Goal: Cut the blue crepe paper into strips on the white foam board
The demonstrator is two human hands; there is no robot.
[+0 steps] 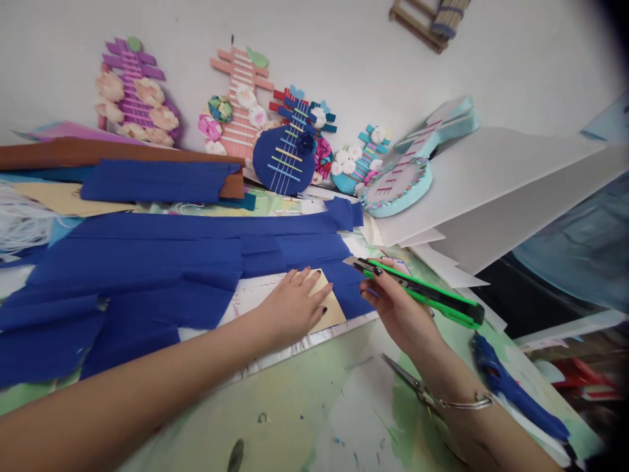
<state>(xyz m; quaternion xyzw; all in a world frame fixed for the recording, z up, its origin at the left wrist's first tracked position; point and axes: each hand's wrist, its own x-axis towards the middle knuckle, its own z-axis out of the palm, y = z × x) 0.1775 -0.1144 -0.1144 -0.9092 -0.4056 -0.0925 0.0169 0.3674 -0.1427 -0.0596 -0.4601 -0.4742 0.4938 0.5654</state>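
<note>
My left hand lies with its fingers spread over a small cream-coloured sheet, pressing it down. Under that sheet are blue paper and a white, marked board. In my right hand is a green and black utility knife, held just right of the sheet. Its blade points to the upper left and stays clear of the sheet. A pair of scissors lies on the table beneath my right wrist, partly hidden by it.
Blue paper strips spread across the left. Several decorated paper lutes lean on the wall behind. White boards stand at the right. A blue glue gun lies right of my forearm. White cord is heaped far left.
</note>
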